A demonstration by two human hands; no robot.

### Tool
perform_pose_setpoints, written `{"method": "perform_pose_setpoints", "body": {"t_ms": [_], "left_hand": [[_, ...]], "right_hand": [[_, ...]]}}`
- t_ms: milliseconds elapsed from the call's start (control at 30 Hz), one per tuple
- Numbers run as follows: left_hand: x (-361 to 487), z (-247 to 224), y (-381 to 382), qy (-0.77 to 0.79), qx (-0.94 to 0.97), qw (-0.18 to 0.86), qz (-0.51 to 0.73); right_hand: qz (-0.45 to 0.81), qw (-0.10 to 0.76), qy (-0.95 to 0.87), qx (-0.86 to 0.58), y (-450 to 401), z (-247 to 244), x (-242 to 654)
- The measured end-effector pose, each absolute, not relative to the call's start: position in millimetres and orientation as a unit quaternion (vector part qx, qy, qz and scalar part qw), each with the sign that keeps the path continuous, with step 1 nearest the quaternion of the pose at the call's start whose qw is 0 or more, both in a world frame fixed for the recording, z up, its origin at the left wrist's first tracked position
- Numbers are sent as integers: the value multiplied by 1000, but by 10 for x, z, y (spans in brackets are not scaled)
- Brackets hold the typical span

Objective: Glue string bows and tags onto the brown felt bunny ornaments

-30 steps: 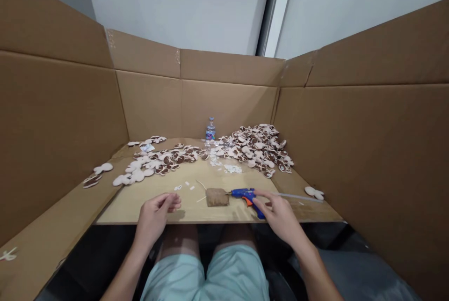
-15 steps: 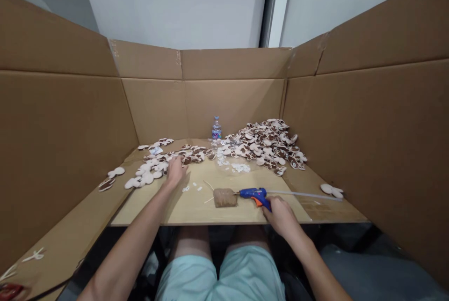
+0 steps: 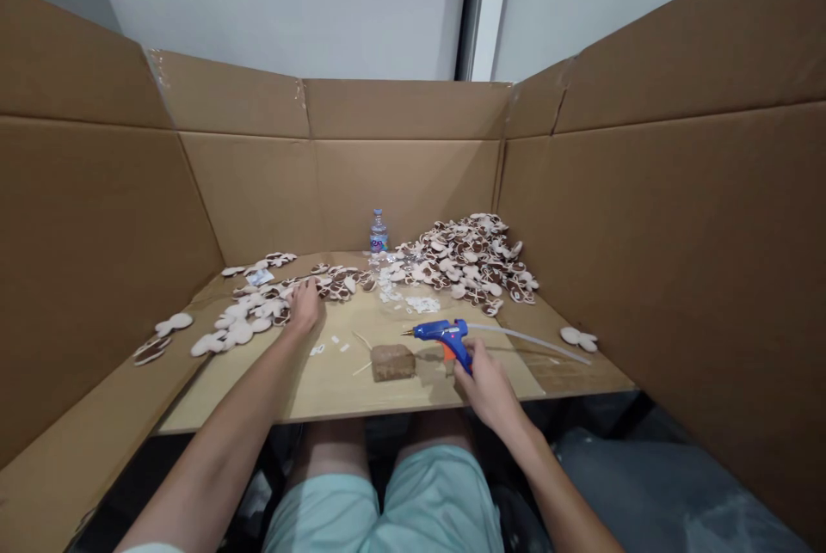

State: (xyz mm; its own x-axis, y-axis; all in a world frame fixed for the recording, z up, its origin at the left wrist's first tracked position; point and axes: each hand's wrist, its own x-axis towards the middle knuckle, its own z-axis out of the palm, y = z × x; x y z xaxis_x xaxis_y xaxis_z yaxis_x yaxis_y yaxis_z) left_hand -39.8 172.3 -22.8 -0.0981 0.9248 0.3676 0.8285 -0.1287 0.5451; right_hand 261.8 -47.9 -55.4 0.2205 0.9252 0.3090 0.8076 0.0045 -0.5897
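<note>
My right hand is closed round the handle of a blue glue gun with an orange trigger. The gun is raised, its nozzle pointing left above a brown wrapped block. A long translucent glue stick trails from its back. My left hand reaches into the spread of white and brown rabbit-shaped pieces at the left. Its fingertips are among the pieces, and what they hold, if anything, is too small to make out. Small white tags lie between my left hand and the block.
A large heap of rabbit-shaped pieces rises at the back right, with small white bits in front. A bottle stands by the back cardboard wall. One white piece lies far right. Cardboard walls enclose three sides.
The glue gun has been lifted in my right hand, its nozzle now above the block instead of against it. My left hand stays at the left pieces. The whole view has shifted a little.
</note>
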Motion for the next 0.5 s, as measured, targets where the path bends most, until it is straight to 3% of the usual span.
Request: {"method": "perform_pose_setpoints", "body": {"t_ms": [333,500], "left_hand": [[-204,-67,906,537,605,225,543],[-205,-138,161,473,604,304,565]], "right_hand": [[89,408,-636,-649,-558,-479,2576],[46,444,-634,-632,-624,-443,2492]]}}
